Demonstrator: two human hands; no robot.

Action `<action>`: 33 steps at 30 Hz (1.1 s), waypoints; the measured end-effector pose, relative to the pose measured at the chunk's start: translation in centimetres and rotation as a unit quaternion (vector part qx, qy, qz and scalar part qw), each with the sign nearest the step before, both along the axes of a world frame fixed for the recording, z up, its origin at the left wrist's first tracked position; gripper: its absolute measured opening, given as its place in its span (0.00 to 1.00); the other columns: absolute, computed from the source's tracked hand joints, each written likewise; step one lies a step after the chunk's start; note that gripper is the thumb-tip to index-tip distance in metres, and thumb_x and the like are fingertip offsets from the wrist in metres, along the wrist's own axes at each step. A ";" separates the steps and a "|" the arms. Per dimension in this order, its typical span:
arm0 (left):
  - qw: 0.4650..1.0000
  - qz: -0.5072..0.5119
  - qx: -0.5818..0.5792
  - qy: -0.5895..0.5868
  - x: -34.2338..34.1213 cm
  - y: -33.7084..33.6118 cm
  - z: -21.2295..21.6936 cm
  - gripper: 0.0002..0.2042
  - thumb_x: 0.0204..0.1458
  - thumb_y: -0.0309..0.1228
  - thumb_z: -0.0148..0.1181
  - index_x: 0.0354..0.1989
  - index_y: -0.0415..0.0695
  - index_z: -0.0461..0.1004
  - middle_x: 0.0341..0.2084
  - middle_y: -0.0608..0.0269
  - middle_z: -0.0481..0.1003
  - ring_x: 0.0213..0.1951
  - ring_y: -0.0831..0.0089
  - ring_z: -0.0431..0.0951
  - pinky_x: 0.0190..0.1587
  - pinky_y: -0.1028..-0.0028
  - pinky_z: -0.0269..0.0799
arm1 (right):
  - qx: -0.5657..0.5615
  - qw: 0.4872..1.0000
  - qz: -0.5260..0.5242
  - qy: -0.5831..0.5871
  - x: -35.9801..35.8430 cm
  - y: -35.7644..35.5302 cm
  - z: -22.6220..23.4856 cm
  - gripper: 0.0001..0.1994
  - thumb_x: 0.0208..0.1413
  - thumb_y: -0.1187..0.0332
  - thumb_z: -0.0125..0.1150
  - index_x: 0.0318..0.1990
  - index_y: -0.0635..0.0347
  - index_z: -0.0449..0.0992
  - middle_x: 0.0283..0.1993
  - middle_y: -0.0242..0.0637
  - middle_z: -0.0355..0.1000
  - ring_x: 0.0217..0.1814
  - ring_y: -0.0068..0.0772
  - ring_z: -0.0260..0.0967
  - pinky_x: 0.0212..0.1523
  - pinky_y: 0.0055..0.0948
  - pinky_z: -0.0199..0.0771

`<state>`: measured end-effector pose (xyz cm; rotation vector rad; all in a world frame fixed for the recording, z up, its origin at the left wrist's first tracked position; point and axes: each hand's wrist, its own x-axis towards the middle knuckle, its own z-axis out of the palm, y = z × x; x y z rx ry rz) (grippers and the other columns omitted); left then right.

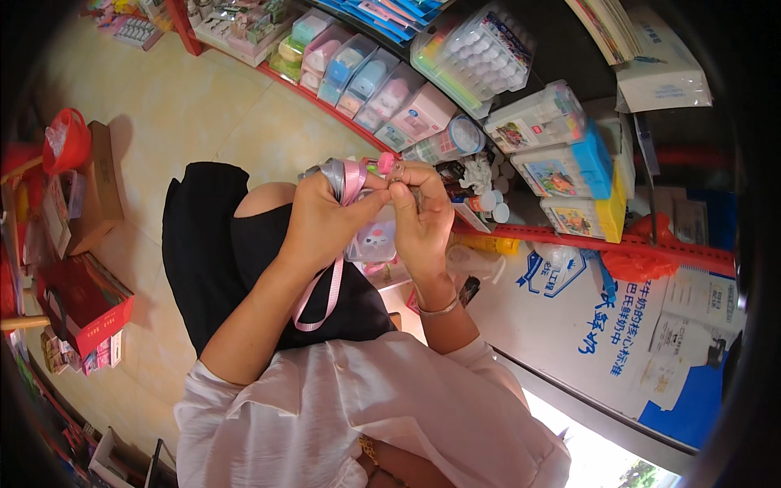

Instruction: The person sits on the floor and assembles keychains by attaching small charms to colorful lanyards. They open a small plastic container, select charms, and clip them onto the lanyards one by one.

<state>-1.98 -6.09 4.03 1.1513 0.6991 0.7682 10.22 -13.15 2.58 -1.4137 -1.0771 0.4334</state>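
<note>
My two hands meet in front of me above my lap, with the fingertips pressed close together. Around the fingers of my left hand [319, 213] run a pink ribbon [353, 180] and a silvery grey ribbon [333, 176]. A loop of pink ribbon hangs below that hand, beside my wrist. My right hand [425, 221] is closed in a pinch, thumb against the fingers; what lies in it is too small to make out. Just beyond the fingertips shows a round pink piece [386, 162]. Partly hidden between my hands is a clear box [377, 241] with a small animal face.
A red-edged shelf [358, 128] at the far side and right carries clear boxes and marker sets [561, 171]. Right of me stands a white cabinet [561, 317] with blue printing. On the tiled floor at left are a red box [89, 313], a cardboard box [102, 191] and a red basket [69, 142].
</note>
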 end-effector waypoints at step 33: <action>0.997 0.003 -0.046 -0.062 0.1 -0.1 0.0 0.04 0.50 0.24 0.63 0.31 0.35 0.78 0.25 0.68 0.75 0.29 0.84 0.72 0.32 0.80 0.68 | 0.025 0.960 0.095 -0.261 2.4 -0.7 4.4 0.11 0.40 0.86 0.67 0.31 0.62 0.75 0.32 0.36 0.73 0.36 0.30 0.68 0.40 0.27 0.68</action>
